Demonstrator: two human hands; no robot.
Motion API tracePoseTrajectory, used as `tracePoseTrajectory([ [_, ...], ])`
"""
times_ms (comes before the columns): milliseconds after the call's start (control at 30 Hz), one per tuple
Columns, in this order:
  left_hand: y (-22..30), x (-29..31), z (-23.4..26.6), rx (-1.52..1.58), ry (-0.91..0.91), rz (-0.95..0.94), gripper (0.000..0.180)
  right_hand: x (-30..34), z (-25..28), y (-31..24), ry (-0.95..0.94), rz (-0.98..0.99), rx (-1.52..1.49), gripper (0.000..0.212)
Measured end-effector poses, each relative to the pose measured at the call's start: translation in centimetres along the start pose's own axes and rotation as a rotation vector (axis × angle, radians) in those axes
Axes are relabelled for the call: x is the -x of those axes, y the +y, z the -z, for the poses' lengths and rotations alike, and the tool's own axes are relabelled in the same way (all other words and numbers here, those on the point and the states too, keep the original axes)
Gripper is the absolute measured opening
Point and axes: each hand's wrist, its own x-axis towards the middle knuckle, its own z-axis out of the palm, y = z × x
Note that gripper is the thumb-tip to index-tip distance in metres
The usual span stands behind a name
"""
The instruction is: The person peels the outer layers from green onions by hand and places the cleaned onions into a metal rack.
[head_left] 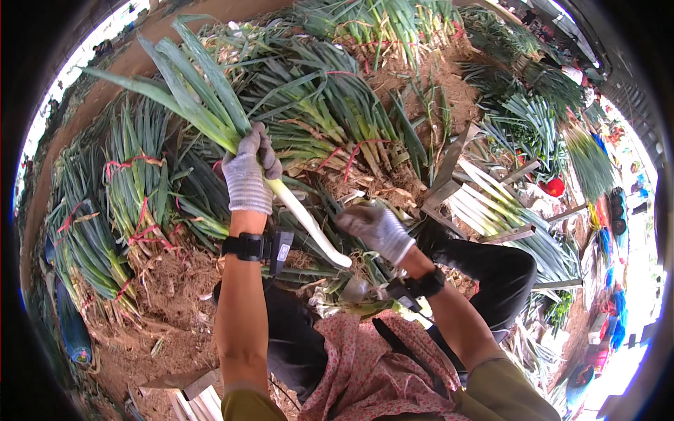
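A long leek (306,217) with a bare white shank and broad green leaves is gripped by my left hand (247,172) where white turns to green. Its leaves fan up to the far left, and the white end slants down toward my lap. My right hand (375,228), also in a grey-white work glove, is just right of the shank and apart from it. Motion blurs its fingers, so whether they are closed does not show. Below the hands, leafy scraps (354,289) lie between my knees.
Leek bundles tied with red string (137,163) lie to the left, and another bundle (351,140) lies ahead, roots outward. To the right a wooden frame (449,165) holds cleaned leeks (484,203). A wooden stool corner (186,382) shows at lower left.
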Motion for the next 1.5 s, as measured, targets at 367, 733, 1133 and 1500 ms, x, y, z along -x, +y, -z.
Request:
tracePoseTrajectory([
  [367, -1.1, 0.7, -0.6, -0.051, 0.140, -0.022, 0.014, -1.4, -4.6, -0.4, 0.245, -0.038, 0.202, 0.017],
  [733, -1.2, -1.8, 1.3, -0.015, 0.183, -0.045, 0.009, 1.8, -3.7, 5.7, 0.111, -0.109, 0.012, 0.040],
  [1133, 0.3, -2.9, 6.0, 0.044, 0.159, -0.064, 0.012, 8.9, -1.4, 9.0, -0.017, -0.198, 0.353, 0.030],
  [1500, 2.5, -3.4, 6.3, 0.274, 0.199, -0.072, 0.012, 9.3, 4.2, 8.6, -0.062, -0.460, 0.646, 0.035],
])
